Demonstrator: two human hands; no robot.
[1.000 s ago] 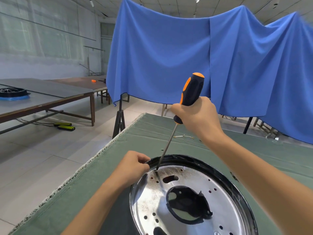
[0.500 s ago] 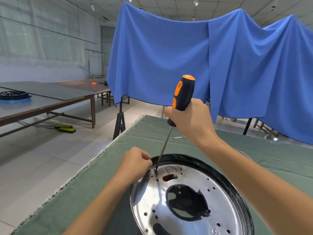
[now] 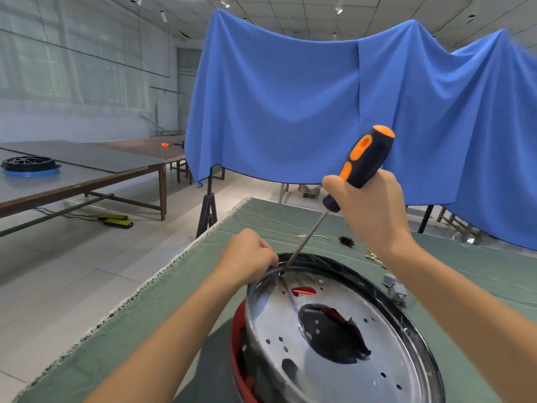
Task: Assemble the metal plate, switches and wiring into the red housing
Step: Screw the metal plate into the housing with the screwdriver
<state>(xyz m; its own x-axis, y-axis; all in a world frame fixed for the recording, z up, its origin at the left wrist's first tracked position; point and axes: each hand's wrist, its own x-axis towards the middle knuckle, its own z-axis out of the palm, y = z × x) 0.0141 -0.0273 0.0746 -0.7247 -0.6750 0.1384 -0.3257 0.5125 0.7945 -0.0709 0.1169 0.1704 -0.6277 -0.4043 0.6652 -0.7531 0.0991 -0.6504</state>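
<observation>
The round, mirror-polished metal plate [image 3: 328,338] lay at 5 o'clock in the head view, tilted, with a glossy black rim, scattered small round holes and a large irregular central cut-out. It sat in the red housing [image 3: 237,338], of which only a curved red edge showed at the plate's 9 o'clock side, plus red glimpses through a slot and the central opening. The lower part of both was cut off by the frame.

The left hand [image 3: 247,255] was curled, its fingers clamped on the plate rim at the plate's 11 o'clock edge. The fingertips were hidden behind the knuckles. The right hand [image 3: 367,207] was closed around the black-and-orange textured screwdriver [image 3: 360,164], whose thin steel shaft sloped down toward 7 o'clock. Its tip met the plate just beside the left hand. Whether a screw sat beneath the tip could not be made out.

The assembly rested on a green woven table cloth [image 3: 162,301] with a frayed pale edge. Small parts lay on the cloth at 3 o'clock of the plate: a grey boxy switch [image 3: 395,289], partly hidden by the right forearm, and farther off a small black component [image 3: 346,241] and thin wire pieces [image 3: 315,237], too small to identify further.
</observation>
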